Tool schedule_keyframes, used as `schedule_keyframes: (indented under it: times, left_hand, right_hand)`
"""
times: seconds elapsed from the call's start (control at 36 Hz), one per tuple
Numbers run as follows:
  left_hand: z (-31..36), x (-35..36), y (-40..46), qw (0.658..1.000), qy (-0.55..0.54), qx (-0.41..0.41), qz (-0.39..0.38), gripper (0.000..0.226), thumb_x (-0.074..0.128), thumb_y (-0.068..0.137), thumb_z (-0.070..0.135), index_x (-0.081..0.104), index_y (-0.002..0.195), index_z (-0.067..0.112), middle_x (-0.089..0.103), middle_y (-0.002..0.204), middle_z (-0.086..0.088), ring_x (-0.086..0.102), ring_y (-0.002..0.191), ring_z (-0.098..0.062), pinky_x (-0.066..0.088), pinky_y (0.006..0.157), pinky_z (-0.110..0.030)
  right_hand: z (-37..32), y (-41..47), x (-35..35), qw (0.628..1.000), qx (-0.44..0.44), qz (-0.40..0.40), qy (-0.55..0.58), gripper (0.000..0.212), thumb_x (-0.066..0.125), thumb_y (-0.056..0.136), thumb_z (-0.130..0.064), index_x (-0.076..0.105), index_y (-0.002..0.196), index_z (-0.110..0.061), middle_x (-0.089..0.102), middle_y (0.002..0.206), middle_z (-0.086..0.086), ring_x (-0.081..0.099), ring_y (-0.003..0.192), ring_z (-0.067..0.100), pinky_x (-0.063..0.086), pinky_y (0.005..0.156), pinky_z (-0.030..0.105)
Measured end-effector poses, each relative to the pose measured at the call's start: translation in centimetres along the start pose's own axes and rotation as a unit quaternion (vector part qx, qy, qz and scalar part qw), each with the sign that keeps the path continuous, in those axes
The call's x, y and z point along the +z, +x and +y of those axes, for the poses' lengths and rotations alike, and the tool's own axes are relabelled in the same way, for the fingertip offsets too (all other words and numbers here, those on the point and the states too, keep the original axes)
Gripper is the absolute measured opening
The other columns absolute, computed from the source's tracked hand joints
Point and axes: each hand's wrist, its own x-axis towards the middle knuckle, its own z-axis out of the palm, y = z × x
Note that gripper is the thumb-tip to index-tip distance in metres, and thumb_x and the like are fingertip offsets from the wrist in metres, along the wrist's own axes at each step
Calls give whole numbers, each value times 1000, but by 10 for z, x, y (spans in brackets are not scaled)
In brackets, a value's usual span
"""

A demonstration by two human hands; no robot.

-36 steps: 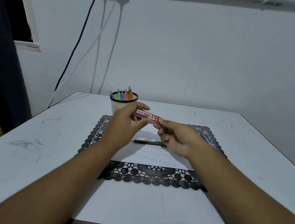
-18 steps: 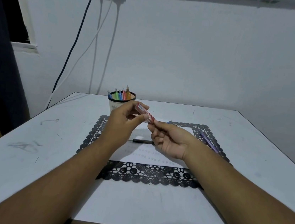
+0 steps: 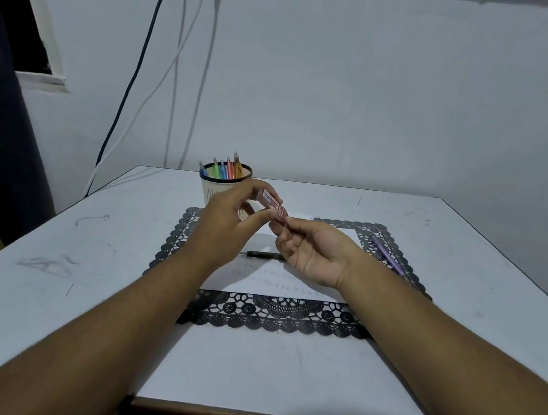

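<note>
The fingers (image 3: pixel 254 220) of the left hand (image 3: pixel 225 229) and right hand (image 3: pixel 312 253) pinch a small red box (image 3: pixel 272 204) with white print, tilted more steeply than one second ago.

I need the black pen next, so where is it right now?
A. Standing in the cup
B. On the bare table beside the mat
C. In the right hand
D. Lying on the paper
D: the black pen lies flat on the paper, while the left hand and right hand pinch only a small red box.
</note>
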Motion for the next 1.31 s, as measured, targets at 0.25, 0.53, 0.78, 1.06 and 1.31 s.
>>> schedule_keyframes:
  times: [0.25, 0.53, 0.78, 1.06, 1.31]
  left_hand:
    - [-11, 0, 1, 996, -71, -58, 19, 21, 76, 93, 26, 67, 111, 24, 76, 112, 4, 72, 107, -22, 57, 91, -58]
    - [-17, 2, 2, 989, -78, -126, 11, 23, 81, 87, 8, 69, 100, 23, 77, 102, 6, 73, 96, -13, 58, 85, -28]
    - [-20, 9, -1, 988, 42, -146, -39, 37, 86, 82, 11, 68, 103, 36, 70, 94, 18, 64, 83, 0, 47, 70, -17]
    - [-23, 12, -2, 988, 35, -142, -45, 44, 86, 80, 8, 67, 106, 38, 69, 98, 20, 66, 86, -4, 53, 76, -30]
    - [-21, 13, -3, 989, 26, -140, -48, 44, 85, 81, 10, 66, 108, 39, 69, 99, 20, 66, 87, -5, 56, 77, -34]
  right_hand:
    - [-1, -3, 1, 1000, -17, 24, 1, 14, 60, 102, -3, 69, 96, 6, 71, 77, 15, 63, 56, 16, 56, 48, 21]
    - [-10, -4, -4, 982, -151, 86, -71, 4, 70, 97, -5, 71, 97, 0, 76, 79, 13, 63, 54, 11, 57, 53, 22]
    - [-9, -13, -2, 912, -293, 138, -254, 7, 77, 93, -17, 83, 89, -15, 79, 89, 6, 65, 68, 9, 55, 58, 26]
    - [-8, -14, 0, 891, -330, 139, -281, 10, 77, 93, -16, 84, 87, -20, 79, 93, 3, 67, 71, 9, 54, 58, 27]
    - [-10, -14, 0, 887, -340, 147, -277, 8, 78, 89, -8, 77, 86, -15, 79, 87, 6, 68, 69, 12, 53, 56, 26]
